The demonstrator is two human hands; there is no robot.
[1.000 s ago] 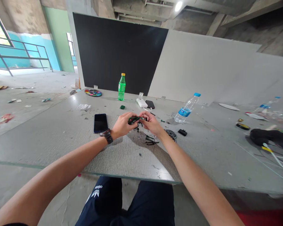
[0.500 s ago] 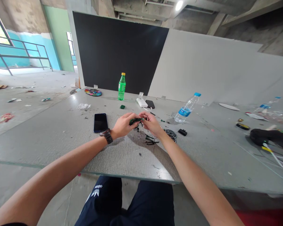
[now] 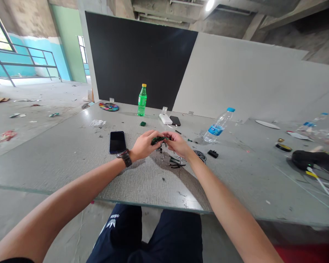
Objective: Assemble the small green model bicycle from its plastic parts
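Over the table's middle, my left hand (image 3: pixel 144 144) is closed on a small dark green model piece (image 3: pixel 158 139), holding it by its left end. My right hand (image 3: pixel 178 143) pinches at the right end of that same piece, so the two hands almost meet. What the right fingertips grip is too small to make out. Below them lie thin black and green parts (image 3: pixel 176 165), apart from the hands. A small spoked wheel (image 3: pixel 200 156) shows partly behind my right wrist. Beside it rests a black block-like part (image 3: pixel 213 153).
A phone (image 3: pixel 117 142) lies left of my left hand. Farther back are a green bottle (image 3: pixel 142 100), a white power bank (image 3: pixel 165 119), a small green block (image 3: pixel 143 124) and a paint palette (image 3: pixel 109 106). A tilted water bottle (image 3: pixel 219 126) is at the right, near tape (image 3: pixel 283 147).
My right hand and forearm have shifted slightly, covering more of the wheels. Both hands keep hold of the green piece; the whole view has moved a little.
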